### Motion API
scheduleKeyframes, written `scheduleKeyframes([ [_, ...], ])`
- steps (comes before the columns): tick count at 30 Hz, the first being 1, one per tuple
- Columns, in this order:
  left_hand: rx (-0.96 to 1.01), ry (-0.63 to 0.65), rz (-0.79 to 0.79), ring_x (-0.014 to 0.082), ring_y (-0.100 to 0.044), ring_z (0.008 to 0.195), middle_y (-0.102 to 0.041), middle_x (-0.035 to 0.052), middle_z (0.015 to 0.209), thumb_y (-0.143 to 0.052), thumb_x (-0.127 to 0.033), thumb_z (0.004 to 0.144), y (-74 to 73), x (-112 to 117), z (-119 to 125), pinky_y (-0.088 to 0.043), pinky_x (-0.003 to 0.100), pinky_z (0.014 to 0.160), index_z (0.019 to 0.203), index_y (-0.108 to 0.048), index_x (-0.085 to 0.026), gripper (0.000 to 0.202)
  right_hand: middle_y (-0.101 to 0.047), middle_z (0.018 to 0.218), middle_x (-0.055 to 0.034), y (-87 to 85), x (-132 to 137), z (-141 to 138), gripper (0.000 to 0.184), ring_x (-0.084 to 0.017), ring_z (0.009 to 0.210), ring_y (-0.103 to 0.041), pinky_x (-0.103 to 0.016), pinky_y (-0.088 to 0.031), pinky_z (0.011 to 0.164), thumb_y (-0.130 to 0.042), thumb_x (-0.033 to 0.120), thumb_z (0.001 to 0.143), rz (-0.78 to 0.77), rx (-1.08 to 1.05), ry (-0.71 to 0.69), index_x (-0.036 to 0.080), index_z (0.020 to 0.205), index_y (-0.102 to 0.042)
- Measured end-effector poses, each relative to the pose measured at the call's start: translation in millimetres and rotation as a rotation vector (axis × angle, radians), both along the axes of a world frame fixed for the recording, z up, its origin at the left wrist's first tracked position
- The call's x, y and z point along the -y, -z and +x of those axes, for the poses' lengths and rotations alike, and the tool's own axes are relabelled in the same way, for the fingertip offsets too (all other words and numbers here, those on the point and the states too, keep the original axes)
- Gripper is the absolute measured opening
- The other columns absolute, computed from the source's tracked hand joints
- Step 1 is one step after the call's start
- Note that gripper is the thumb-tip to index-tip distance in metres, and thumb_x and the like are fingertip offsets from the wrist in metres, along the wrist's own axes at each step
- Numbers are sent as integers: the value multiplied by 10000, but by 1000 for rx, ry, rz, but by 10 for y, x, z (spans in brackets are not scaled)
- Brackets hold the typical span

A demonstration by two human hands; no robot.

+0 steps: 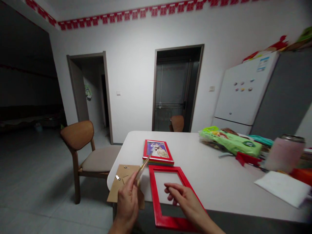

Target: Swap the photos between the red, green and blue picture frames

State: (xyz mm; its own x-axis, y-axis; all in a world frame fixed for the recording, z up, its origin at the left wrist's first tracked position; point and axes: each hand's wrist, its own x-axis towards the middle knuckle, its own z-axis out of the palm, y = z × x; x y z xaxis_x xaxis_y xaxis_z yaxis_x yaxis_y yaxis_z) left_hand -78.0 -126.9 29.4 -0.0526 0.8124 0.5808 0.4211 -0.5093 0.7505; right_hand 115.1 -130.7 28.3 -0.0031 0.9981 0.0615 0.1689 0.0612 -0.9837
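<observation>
My left hand (128,198) is closed around a thin flat sheet (144,165), turned nearly edge-on so its face is hidden. Under that hand lies a brown backing board (114,188) with small metal fittings, at the table's left edge. My right hand (181,198) hovers over a red picture frame (156,204), thumb and fingers pinched together; whatever they may hold is too small to make out. The frame's opening shows the table through it, and its near end reaches past the table edge. Behind it sits a stack of red frames (158,160), the top one with a photo.
On the white table (195,175) to the right are a green package (231,141), a pink jar (285,154) and white paper (284,188). A wooden chair (78,136) stands at the left. Beyond are a fridge (243,91) and two doorways.
</observation>
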Motion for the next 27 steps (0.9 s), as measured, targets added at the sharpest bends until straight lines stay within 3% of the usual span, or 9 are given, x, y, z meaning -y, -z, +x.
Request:
scheduleKeyframes([
  [2,300,42,-127,219,-501,1014,-591,77,1037,-402,-306,804,-112,75,136,-398,332,860,1088,-501,-160,334,-631,733,-50,19,29,-188,316,-119,559,-568,-233,-436,490,-515,381,678,-161,-276,-47,137,867,-582],
  [4,570,191,-256,237,-495,1020,-600,90,1015,-428,-373,792,-135,137,326,-391,349,860,1111,-473,-144,394,-639,730,-42,60,7,-279,282,-121,598,-591,-238,-460,540,-519,364,687,-228,-535,-22,148,864,-557],
  [7,801,439,-389,250,-505,1004,-605,108,1001,-484,-408,752,-25,164,567,-386,360,859,1113,-465,-126,458,-654,739,-28,79,-82,-161,204,-140,684,-610,-253,-480,607,-496,285,701,-169,-764,129,170,867,-525],
  [9,804,521,-417,253,-487,1026,-578,127,1050,-517,-399,725,88,150,625,-370,355,878,1110,-468,-110,484,-663,743,-21,38,-146,56,206,-154,690,-615,-257,-486,590,-477,231,695,-123,-751,225,183,892,-514],
  [12,608,461,-440,247,-426,1092,-490,141,1168,-524,-354,701,229,138,562,-334,342,919,1153,-432,-99,527,-673,741,-32,-52,-223,422,286,-174,656,-623,-275,-489,556,-465,185,679,-176,-563,210,179,963,-506],
  [15,177,338,-409,238,-347,1156,-412,133,1241,-521,-254,659,312,160,457,-260,342,976,1177,-412,-93,553,-677,684,-43,-64,-292,648,355,-179,606,-625,-281,-483,539,-449,143,657,-265,-377,152,153,1008,-503],
  [19,-310,415,-373,256,-285,1188,-322,170,1289,-524,-180,578,372,176,434,-237,365,989,1183,-396,-52,631,-672,632,-60,73,-434,676,363,-179,569,-622,-268,-469,520,-400,153,660,-292,-181,120,112,994,-537],
  [22,-482,460,-323,279,-263,1193,-300,214,1285,-548,-170,549,400,147,455,-240,392,983,1158,-413,-12,644,-672,642,-66,183,-574,617,372,-174,568,-617,-254,-457,521,-379,171,662,-221,22,141,85,979,-554],
  [27,-659,463,-274,295,-258,1190,-334,218,1266,-570,-98,499,392,107,441,-238,419,979,1129,-444,-23,646,-674,715,-61,241,-724,570,387,-165,633,-614,-225,-431,547,-351,190,667,-96,325,188,96,966,-579],
])
